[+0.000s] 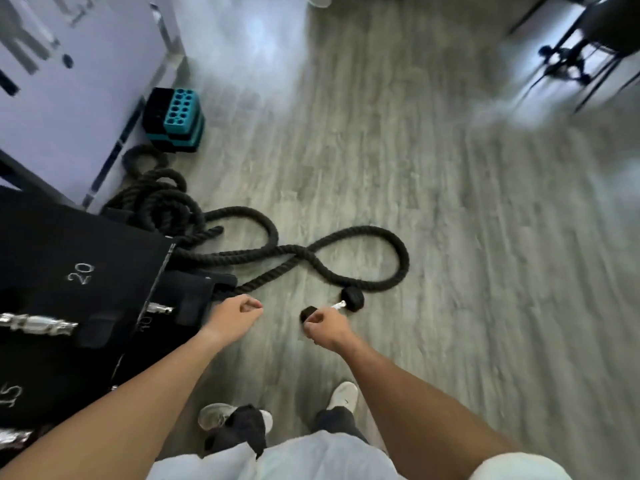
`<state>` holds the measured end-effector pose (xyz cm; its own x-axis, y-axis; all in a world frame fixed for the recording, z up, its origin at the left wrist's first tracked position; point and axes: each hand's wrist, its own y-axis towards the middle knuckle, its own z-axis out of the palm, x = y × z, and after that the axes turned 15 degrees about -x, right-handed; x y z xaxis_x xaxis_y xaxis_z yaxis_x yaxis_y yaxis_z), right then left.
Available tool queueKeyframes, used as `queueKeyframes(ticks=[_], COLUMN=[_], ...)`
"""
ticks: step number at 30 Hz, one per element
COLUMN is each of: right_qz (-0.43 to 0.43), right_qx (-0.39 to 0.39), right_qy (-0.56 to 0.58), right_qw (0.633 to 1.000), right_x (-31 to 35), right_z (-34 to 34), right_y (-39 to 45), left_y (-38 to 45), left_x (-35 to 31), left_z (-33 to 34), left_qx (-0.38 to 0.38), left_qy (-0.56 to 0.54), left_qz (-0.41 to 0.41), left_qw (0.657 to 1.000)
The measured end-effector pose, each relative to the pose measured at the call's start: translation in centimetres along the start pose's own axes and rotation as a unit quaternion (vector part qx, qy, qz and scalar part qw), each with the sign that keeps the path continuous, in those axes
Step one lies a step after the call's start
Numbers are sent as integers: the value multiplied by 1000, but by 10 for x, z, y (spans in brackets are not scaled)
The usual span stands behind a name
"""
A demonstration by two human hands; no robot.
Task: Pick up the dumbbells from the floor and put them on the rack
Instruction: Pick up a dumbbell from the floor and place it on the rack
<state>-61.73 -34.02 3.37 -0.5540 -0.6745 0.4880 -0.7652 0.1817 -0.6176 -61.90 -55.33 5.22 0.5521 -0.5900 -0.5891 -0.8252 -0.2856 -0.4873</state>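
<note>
Pale shorts fill the bottom edge, with two shoes (346,396) on the grey plank floor (450,237) just beyond. Both bare forearms reach forward. Right hand (327,327) is closed in a fist round the handle of a small dumbbell (351,299), whose far black head and a bit of silver bar stick out past the knuckles, while the near head peeks out on the hand's left side; whether it is off the floor is hard to tell. Left hand (233,318) is loosely curled and holds nothing, just left of the dumbbell and close to the corner of the rack (69,271). That rack is dark, cut off by the left edge, with numbers 20 and 15 and chrome handles showing. Beyond the dumbbell a thick black rope (346,244) loops across the floor, its coils piled against the rack. Right of the dumbbell the floor lies open. Farther off, past the rope coils, sits a teal and black block (176,117); everything far is smeared by blur.
</note>
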Motion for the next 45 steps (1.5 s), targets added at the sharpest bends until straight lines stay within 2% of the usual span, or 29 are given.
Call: queueKeyframes(ticks=[4, 10, 15, 26, 36, 38, 41, 45], right_qz=[9, 18, 25, 77, 101, 94, 83, 55], right_qx=[-15, -23, -16, -16, 50, 76, 115, 158], right_qy=[-14, -8, 4, -46, -99, -116, -146, -184], right_qw=[1000, 1000, 1000, 996, 989, 986, 979, 969], right_x=[-48, -83, -86, -67, -84, -105, -113, -165], right_z=[-49, -93, -102, -116, -64, -24, -13, 71], right_y=[8, 25, 49, 116, 212, 264, 275, 372], left_y=[-21, -31, -12, 71, 116, 144, 145, 209], left_x=[-34, -67, -77, -80, -39, -8, -3, 66], left_z=[54, 95, 110, 151, 211, 253, 267, 353], left_qx=[18, 34, 37, 97, 113, 98, 90, 59], left_qy=[-16, -31, -45, -69, -105, -129, -148, -195], left_qz=[-14, -30, -59, -114, -197, -245, -285, -355], left_qw=[1000, 998, 997, 986, 968, 956, 943, 912])
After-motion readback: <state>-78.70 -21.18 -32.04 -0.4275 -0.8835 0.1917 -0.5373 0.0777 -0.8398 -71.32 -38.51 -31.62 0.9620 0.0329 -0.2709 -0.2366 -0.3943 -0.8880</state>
